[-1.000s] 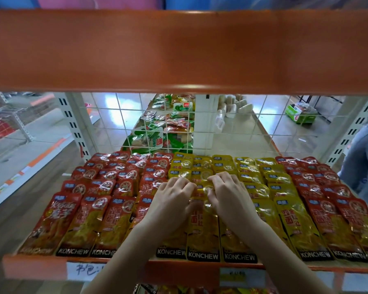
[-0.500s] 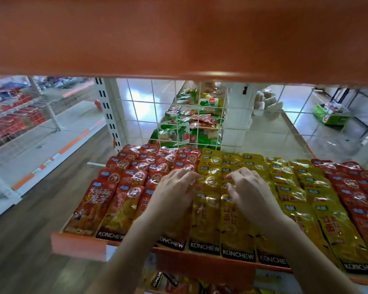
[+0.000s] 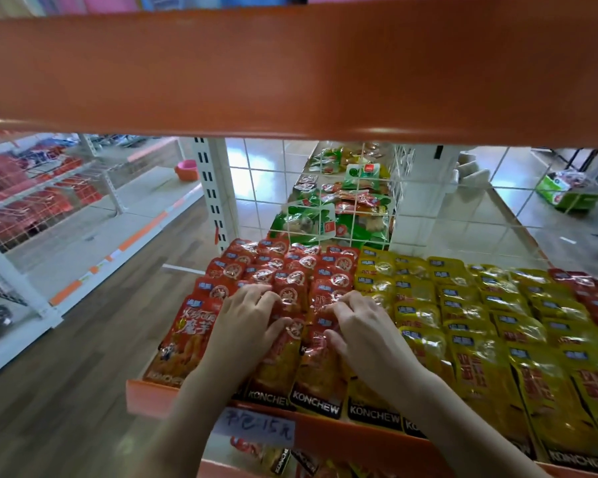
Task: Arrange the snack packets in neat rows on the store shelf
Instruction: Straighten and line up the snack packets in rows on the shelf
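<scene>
Head view: red snack packets (image 3: 290,288) in overlapping rows on orange shelf (image 3: 145,395), under both sets of fingertips. Left hand (image 3: 246,319) and right hand (image 3: 363,326) palm-down, fingers bent, pressing on packets, nothing lifted. Yellow packets (image 3: 463,305) right of right fingers. Price tag (image 3: 256,427) below wrists.

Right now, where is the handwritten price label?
In the head view, the price label hangs on the orange shelf edge at lower centre, just below the red packets.
</scene>
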The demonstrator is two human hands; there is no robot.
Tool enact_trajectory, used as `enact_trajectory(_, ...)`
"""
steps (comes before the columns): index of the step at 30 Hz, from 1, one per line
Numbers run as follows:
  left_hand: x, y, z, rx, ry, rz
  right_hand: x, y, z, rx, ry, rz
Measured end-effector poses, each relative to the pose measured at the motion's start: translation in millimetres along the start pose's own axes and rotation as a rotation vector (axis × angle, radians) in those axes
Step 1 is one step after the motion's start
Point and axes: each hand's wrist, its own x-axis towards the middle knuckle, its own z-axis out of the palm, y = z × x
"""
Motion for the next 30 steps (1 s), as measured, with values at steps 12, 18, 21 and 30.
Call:
enact_trajectory(12, 6, -1, 6, -0.004, 0.047, 0.023, 28, -8, 3, 0.045, -0.017, 0.028)
enact_trajectory(18, 10, -3, 3, -0.032, 0.041, 0.043, 37, -16, 4, -0.007, -0.057, 0.025)
enact_trajectory(21, 16, -4, 2, -0.035, 0.045, 0.046, 37, -16, 4, -0.024, -0.056, 0.037)
enact_trajectory(30, 31, 4, 8, -0.007, -0.033, 0.067, 38, -5, 3, -0.007, -0.009, 0.147)
